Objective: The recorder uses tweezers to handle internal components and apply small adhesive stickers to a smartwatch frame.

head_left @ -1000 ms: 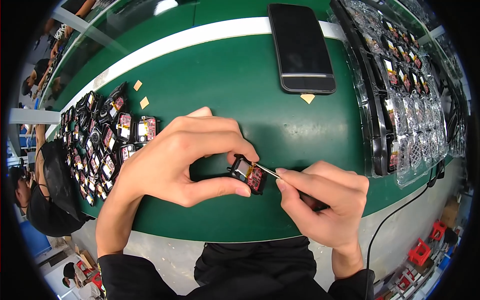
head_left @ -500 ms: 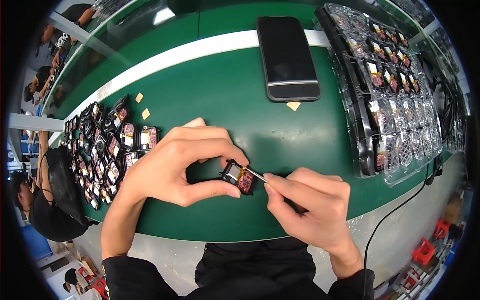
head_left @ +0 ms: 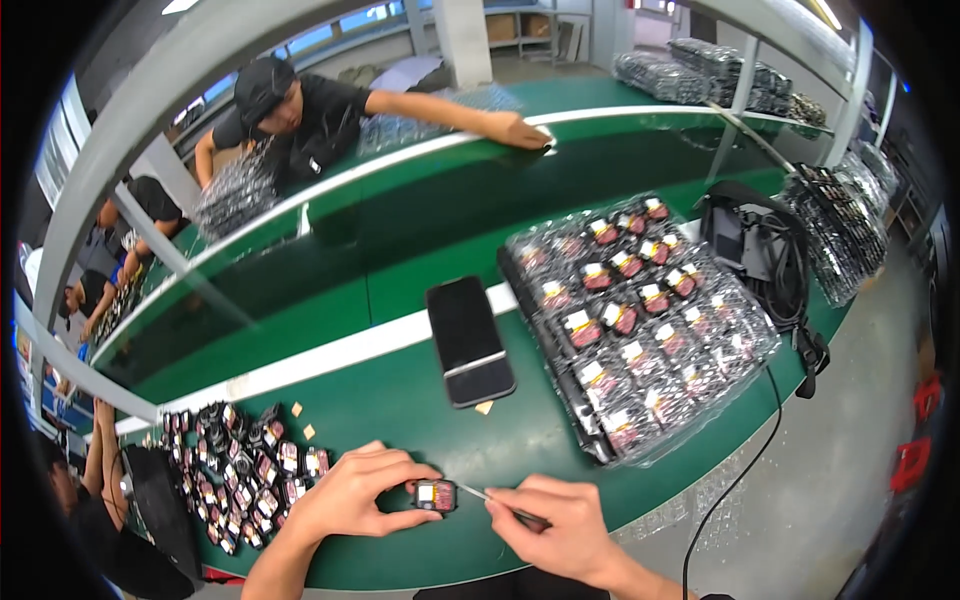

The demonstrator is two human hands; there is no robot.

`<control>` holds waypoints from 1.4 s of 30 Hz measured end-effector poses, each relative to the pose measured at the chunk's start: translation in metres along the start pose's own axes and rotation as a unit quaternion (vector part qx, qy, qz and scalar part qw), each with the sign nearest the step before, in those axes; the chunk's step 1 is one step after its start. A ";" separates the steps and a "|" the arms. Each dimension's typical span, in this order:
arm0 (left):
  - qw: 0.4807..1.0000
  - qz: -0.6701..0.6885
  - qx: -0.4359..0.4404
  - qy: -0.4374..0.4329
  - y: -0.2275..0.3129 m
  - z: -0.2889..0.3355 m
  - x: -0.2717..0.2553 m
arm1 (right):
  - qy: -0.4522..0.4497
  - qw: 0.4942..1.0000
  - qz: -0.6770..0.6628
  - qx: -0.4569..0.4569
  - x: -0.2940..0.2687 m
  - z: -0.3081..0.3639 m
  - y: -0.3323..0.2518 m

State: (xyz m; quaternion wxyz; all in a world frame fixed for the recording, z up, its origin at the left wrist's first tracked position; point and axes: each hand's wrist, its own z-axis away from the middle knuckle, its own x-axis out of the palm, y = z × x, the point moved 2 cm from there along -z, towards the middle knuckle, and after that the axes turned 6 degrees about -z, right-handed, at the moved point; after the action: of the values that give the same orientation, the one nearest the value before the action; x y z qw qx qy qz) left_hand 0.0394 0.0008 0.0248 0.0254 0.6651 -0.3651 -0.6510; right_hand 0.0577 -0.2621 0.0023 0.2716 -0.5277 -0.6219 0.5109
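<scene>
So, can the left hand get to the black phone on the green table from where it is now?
Probably yes. The phone lies flat just beyond the left hand, with only bare green table between them. But that hand is pinching a small black part, so it would have to let go first.

small black module, red-white face up, thin tool touching

The person's left hand and right hand are bare, with no gloves, rings or watch. Both forearms are bare too. Dark clothing shows at the bottom edge.
</scene>
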 end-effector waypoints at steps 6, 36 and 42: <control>0.983 0.038 -0.085 0.155 -0.021 -0.012 -0.041 | 0.012 0.999 -0.038 -0.020 -0.006 0.005 0.009; 0.973 -0.227 -0.006 -0.043 -0.044 -0.158 -0.090 | 0.068 0.993 -0.088 0.031 -0.015 0.000 0.015; 0.946 -0.257 -0.194 -0.028 -0.065 0.015 -0.116 | 0.012 0.994 -0.085 0.061 -0.010 -0.002 0.010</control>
State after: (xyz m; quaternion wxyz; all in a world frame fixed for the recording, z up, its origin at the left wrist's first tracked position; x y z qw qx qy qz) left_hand 0.0689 0.1153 0.0877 -0.0246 0.6999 -0.0488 -0.7121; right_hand 0.0666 -0.2715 -0.0041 0.3530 -0.4614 -0.6289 0.5167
